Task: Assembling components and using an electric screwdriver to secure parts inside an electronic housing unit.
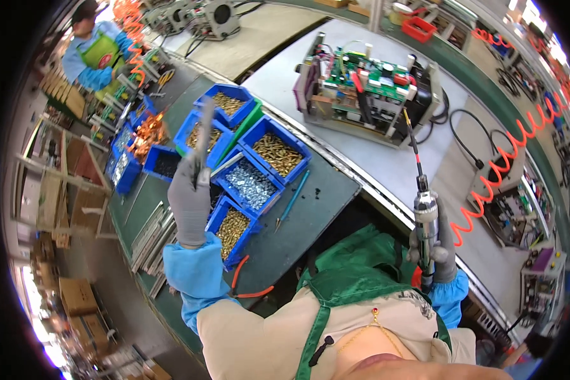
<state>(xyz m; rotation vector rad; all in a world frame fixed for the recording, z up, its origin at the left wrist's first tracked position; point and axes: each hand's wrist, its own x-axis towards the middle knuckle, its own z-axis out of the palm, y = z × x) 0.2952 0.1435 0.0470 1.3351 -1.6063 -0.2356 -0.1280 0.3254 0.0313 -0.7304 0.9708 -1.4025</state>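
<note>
My left hand [190, 204], in a grey glove, is closed round a flat metal strip [204, 136] that stands up from the fingers, blurred by motion. It is over the blue parts bins, beside the one with silvery nuts or screws [249, 182]. In my right hand [445, 248], also gloved, is a pneumatic screwdriver [426, 218], held upright with its long bit pointing away from me. The bit's tip appears close to the near right side of an opened machine [367, 95] with green circuit boards and wires; whether they touch, I cannot tell.
More blue bins hold brass-coloured screws [272, 153] and black parts [166, 166]. Metal strips [153, 244] lie at the left bench edge. Red-handled pliers [250, 292] and a blue tool [294, 197] lie nearer. A red coiled hose [494, 183] hangs right. A co-worker [98, 54] stands far left.
</note>
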